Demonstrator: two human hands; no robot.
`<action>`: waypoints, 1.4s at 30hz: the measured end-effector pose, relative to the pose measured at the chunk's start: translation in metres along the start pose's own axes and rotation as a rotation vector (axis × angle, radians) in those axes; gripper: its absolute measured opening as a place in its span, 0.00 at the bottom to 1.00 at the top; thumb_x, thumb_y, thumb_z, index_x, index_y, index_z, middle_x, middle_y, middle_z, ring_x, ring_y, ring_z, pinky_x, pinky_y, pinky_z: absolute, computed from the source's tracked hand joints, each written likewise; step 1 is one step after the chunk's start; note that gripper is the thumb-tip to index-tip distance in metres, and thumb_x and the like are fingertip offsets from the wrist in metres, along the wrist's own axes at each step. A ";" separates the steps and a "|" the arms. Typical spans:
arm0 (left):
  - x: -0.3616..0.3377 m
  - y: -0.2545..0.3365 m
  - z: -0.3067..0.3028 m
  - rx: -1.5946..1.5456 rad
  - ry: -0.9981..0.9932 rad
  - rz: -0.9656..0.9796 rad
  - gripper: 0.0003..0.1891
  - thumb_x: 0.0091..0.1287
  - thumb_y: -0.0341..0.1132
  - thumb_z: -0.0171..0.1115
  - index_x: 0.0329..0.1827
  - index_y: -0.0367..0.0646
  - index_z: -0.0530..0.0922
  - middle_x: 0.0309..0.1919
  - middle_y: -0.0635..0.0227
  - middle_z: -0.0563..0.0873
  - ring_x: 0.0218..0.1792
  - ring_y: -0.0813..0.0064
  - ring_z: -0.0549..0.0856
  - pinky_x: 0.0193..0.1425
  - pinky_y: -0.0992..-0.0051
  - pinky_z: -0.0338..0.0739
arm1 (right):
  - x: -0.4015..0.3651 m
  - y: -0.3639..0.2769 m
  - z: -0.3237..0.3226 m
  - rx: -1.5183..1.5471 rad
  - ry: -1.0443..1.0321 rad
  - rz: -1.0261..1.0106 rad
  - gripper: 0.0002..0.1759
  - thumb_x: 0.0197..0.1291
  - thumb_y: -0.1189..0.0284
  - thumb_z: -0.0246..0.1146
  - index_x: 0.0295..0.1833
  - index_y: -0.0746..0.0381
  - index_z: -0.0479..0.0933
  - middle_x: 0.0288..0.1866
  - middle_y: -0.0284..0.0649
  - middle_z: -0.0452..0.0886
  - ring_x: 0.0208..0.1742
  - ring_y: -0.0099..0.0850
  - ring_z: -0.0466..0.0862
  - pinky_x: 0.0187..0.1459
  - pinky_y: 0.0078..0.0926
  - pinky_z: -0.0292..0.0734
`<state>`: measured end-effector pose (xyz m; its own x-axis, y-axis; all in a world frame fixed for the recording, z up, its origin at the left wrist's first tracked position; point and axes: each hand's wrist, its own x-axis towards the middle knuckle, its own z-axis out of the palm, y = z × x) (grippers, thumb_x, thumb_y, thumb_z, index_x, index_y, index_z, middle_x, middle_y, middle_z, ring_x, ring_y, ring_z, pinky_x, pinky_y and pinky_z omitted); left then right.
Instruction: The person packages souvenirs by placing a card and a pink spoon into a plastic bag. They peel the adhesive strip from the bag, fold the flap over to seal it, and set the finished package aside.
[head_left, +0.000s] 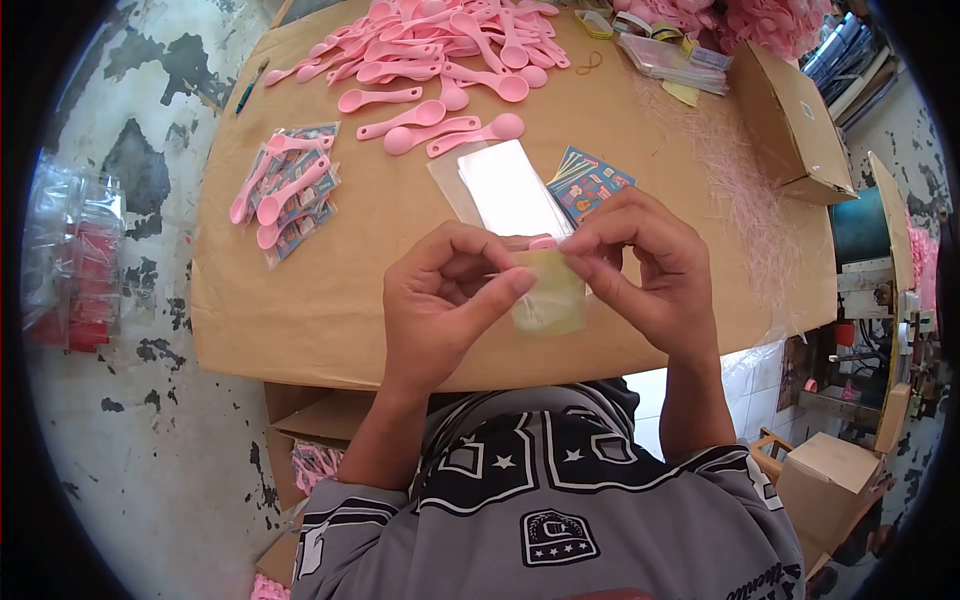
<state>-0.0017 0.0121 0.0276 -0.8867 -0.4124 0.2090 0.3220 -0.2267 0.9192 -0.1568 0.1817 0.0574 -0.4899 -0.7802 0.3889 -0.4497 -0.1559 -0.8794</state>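
Note:
Both of my hands are over the front part of the table, pinching a small yellowish, see-through packet (550, 300) between them. My left hand (440, 295) grips its upper left edge with thumb and finger. At the upper right corner, the thumb and fingertips of my right hand (645, 255) are closed on it. A bit of pink (543, 243) shows at its top edge; what it belongs to is hidden. Just beyond my hands lie a stack of clear bags with white sheets (510, 190) and some blue printed cards (592, 183).
Pink spoons (430, 45) are heaped at the back. Several packed bags with spoons (290, 190) lie at left, near a pen (250, 88). Tape rolls (632, 25), plastic packs (672, 62) and a cardboard box (795, 120) stand at back right, beside shredded strands (745, 190).

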 end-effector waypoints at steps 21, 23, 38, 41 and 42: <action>0.005 0.043 -0.074 1.133 0.344 0.318 0.25 0.69 0.22 0.63 0.70 0.41 0.83 0.75 0.55 0.80 0.79 0.57 0.75 0.82 0.58 0.67 | -0.008 0.029 -0.024 -0.752 0.287 0.203 0.15 0.70 0.67 0.72 0.55 0.65 0.83 0.47 0.45 0.84 0.48 0.40 0.84 0.50 0.38 0.79; 0.002 0.033 -0.056 1.237 0.237 0.285 0.23 0.69 0.24 0.65 0.68 0.41 0.84 0.71 0.55 0.83 0.74 0.58 0.79 0.79 0.61 0.69 | -0.010 0.035 -0.015 -0.835 0.262 0.278 0.19 0.68 0.64 0.73 0.55 0.65 0.81 0.48 0.46 0.83 0.50 0.43 0.83 0.52 0.41 0.78; 0.002 -0.020 -0.011 1.046 0.102 0.082 0.06 0.66 0.24 0.72 0.43 0.37 0.84 0.40 0.60 0.83 0.45 0.57 0.82 0.49 0.61 0.77 | -0.003 0.040 -0.024 -0.503 0.252 0.611 0.16 0.69 0.66 0.74 0.44 0.69 0.80 0.34 0.42 0.83 0.33 0.29 0.79 0.41 0.30 0.77; 0.002 -0.012 -0.011 1.009 0.135 0.154 0.05 0.67 0.23 0.72 0.44 0.36 0.86 0.39 0.64 0.86 0.34 0.72 0.80 0.37 0.73 0.75 | -0.006 0.050 -0.026 -0.696 0.359 0.373 0.15 0.73 0.65 0.71 0.45 0.69 0.83 0.34 0.43 0.85 0.34 0.28 0.82 0.41 0.30 0.77; 0.002 -0.010 -0.010 0.995 0.141 0.154 0.05 0.67 0.23 0.72 0.44 0.36 0.86 0.39 0.64 0.86 0.34 0.72 0.79 0.38 0.73 0.74 | -0.007 0.053 -0.025 -0.759 0.418 0.230 0.15 0.74 0.65 0.69 0.47 0.68 0.84 0.34 0.41 0.86 0.34 0.26 0.82 0.40 0.29 0.77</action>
<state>-0.0033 0.0048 0.0150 -0.7911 -0.4899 0.3664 -0.0497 0.6485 0.7596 -0.1960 0.1939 0.0155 -0.7942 -0.4356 0.4236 -0.6069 0.5359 -0.5869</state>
